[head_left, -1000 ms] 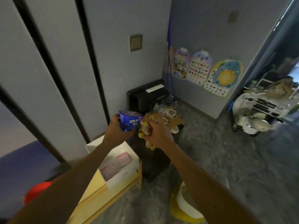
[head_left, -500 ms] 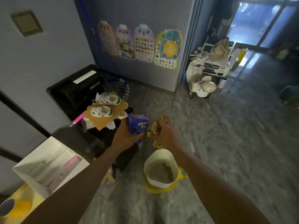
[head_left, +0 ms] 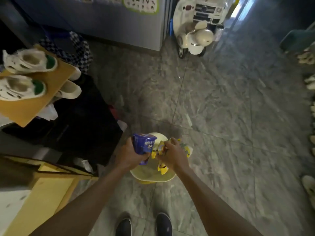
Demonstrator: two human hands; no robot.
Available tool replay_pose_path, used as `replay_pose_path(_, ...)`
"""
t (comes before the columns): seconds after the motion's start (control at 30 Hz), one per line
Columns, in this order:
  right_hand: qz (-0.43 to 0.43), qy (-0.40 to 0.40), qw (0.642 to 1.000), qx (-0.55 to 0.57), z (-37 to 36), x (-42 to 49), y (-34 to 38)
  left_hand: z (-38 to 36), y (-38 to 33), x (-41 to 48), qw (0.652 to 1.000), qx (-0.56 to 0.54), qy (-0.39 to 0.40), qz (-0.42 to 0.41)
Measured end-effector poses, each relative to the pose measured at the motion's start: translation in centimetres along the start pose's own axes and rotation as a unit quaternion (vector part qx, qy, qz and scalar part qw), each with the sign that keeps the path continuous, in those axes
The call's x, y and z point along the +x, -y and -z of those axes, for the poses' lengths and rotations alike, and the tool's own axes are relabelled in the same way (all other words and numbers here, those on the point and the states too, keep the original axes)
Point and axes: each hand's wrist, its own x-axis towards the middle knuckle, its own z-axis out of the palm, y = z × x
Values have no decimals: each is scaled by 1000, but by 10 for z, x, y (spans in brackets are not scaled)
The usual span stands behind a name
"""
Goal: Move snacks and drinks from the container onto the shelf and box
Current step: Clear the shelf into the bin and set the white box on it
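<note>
My left hand (head_left: 130, 155) grips a blue snack cup (head_left: 143, 144) with white lettering, held tilted. My right hand (head_left: 173, 155) holds a bunch of small yellow snack packets (head_left: 161, 149) that stick out above and below the fist. Both hands hover close together right over a pale round container (head_left: 167, 177) with a yellow base that stands on the floor in front of my feet. Most of the container's inside is hidden by my hands.
A yellow wooden shelf (head_left: 49, 189) is at the lower left. Beside it stands a black cabinet (head_left: 88, 120), with white shoes (head_left: 25, 61) on a cardboard sheet (head_left: 39, 97) above. A white toy scooter (head_left: 196, 36) stands at the far wall. Grey marble floor (head_left: 230, 116) spreads right.
My view has swung from the wall and shelf down to the floor. Both hands, still holding the cup and packets, came down over the container.
</note>
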Motion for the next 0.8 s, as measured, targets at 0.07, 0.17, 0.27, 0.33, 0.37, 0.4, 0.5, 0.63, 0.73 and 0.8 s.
replay_pose_path(0.07, 0, 9, 1000, 4, -38, 12, -23, -27, 34, 17, 999, 18, 22, 14)
replay_pose_path(0.17, 11, 6, 1000, 8, -88, 28, -54, -59, 75, 42, 997, 35, 51, 35)
replay_pose_path(0.27, 13, 5, 1000, -10, -121, 39, -73, -90, 117, 71, 996, 64, 61, 36)
replay_pose_path(0.33, 2, 20, 1000, -21, -130, 41, -77, -97, 119, 75, 994, 81, 63, 32)
replay_pose_path(0.37, -3, 30, 999, -22, -132, 41, -77, -98, 116, 73, 994, 88, 60, 31)
replay_pose_path(0.4, -5, 38, 999, -22, -131, 40, -77, -99, 115, 72, 994, 95, 55, 30)
replay_pose_path(0.5, 2, 35, 999, -26, -121, 36, -72, -94, 106, 63, 993, 105, 36, 29)
replay_pose_path(0.63, 20, 23, 999, -42, -86, 31, -53, -68, 68, 40, 990, 133, 28, 29)
replay_pose_path(0.73, 16, 33, 997, -61, -44, 24, -31, -37, 33, 20, 988, 157, 17, -2)
replay_pose_path(0.8, 25, 22, 996, -80, -12, 19, -15, -10, 10, 7, 981, 186, 4, -50)
